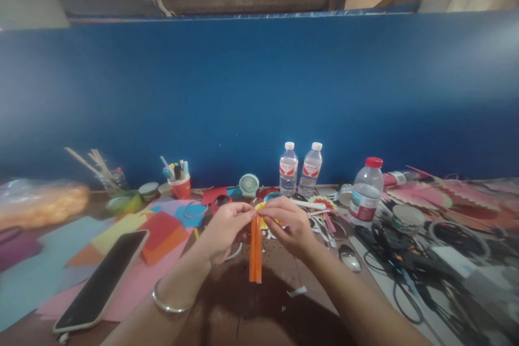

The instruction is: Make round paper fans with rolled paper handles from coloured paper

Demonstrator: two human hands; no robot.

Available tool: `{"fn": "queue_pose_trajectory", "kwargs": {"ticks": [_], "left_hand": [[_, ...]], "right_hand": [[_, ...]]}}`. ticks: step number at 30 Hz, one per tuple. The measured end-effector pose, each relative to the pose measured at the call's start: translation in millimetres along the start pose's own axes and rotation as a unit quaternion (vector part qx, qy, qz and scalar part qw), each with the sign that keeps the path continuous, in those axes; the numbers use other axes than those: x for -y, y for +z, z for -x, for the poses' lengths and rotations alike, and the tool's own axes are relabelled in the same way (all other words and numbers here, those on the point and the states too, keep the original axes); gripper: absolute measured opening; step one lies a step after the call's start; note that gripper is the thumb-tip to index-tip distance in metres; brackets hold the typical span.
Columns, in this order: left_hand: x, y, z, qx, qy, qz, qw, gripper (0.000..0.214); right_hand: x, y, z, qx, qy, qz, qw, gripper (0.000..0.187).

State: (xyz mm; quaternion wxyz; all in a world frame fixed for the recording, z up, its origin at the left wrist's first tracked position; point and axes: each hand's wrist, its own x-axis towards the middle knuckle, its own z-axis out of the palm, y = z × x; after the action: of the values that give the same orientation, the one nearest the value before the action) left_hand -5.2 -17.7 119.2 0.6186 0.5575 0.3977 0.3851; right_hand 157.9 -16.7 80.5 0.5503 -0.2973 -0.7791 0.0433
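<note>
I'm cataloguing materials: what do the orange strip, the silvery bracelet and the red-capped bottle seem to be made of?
Orange strip: probably paper, slightly satiny, with lengthwise creases; thin plastic isn't ruled out.
Silvery bracelet: likely polished metal, given its bright highlights.
Red-capped bottle: apparently clear, glossy plastic; its walls are see-through.

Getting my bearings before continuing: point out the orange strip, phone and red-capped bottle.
Orange strip (255,253), head view: middle of its hanging length.
Phone (104,281), head view: middle of its dark screen.
Red-capped bottle (364,204), head view: the label on its side.
</note>
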Motion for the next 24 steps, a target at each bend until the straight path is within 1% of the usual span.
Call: {"fn": "queue_pose_trajectory", "kwargs": {"ticks": [2, 3, 5, 6, 7, 8, 10, 12, 14, 15, 17, 22, 24], "left_hand": [[-0.7, 0.0, 0.7, 0.014, -0.02, 0.044, 0.999, 0.015], [-1.3, -0.5, 0.6, 0.011, -0.024, 0.055, 0.998, 0.014], [-2.6, -2.7, -1.0, -0.014, -0.013, 0.062, 0.998, 0.014], [-3.3, -4.6, -2.3, -0.035, 0.0, 0.065, 0.997, 0.014], [-3.8, -6.9, -4.0, -0.059, 0.017, 0.072, 0.996, 0.014], [-4.1, -9.5, -5.9, -0.082, 0.035, 0.082, 0.993, 0.014], [-3.9, -15.3, -9.9, -0.12, 0.069, 0.114, 0.984, 0.014], [-2.7, -20.7, -13.3, -0.144, 0.093, 0.139, 0.975, 0.012], [-1.2, -24.5, -15.6, -0.155, 0.107, 0.15, 0.97, 0.01], [-0.5, -25.6, -16.3, -0.156, 0.112, 0.153, 0.97, 0.01], [0.4, -26.3, -16.8, -0.15, 0.116, 0.156, 0.969, 0.01], [0.3, -24.1, -16.4, -0.145, 0.103, 0.159, 0.971, 0.011], [0.3, -23.8, -16.9, -0.149, 0.099, 0.159, 0.971, 0.011]], "right_hand": [[-3.1, -7.0, 1.9, 0.015, -0.084, 0.036, 0.996, 0.027], [-4.3, -10.3, 2.8, 0.008, -0.113, 0.042, 0.993, 0.028], [-5.1, -15.4, 3.9, -0.034, -0.135, 0.031, 0.99, 0.025], [-4.5, -16.7, 3.9, -0.056, -0.124, 0.013, 0.991, 0.022], [-3.5, -17.1, 3.4, -0.067, -0.096, -0.012, 0.993, 0.02], [-2.1, -16.5, 2.4, -0.062, -0.052, -0.039, 0.996, 0.019], [0.7, -12.9, -0.4, -0.01, 0.066, -0.102, 0.993, 0.016], [2.2, -7.5, -3.2, 0.059, 0.178, -0.178, 0.966, 0.012], [1.9, -2.2, -4.6, 0.105, 0.245, -0.251, 0.931, 0.013], [1.2, 0.0, -4.7, 0.116, 0.263, -0.28, 0.916, 0.015], [-0.1, 3.2, -4.1, 0.115, 0.282, -0.314, 0.899, 0.016], [-1.5, 6.2, -2.1, 0.076, 0.307, -0.364, 0.876, 0.015], [-1.9, 6.4, -1.9, 0.066, 0.307, -0.368, 0.875, 0.015]]}}
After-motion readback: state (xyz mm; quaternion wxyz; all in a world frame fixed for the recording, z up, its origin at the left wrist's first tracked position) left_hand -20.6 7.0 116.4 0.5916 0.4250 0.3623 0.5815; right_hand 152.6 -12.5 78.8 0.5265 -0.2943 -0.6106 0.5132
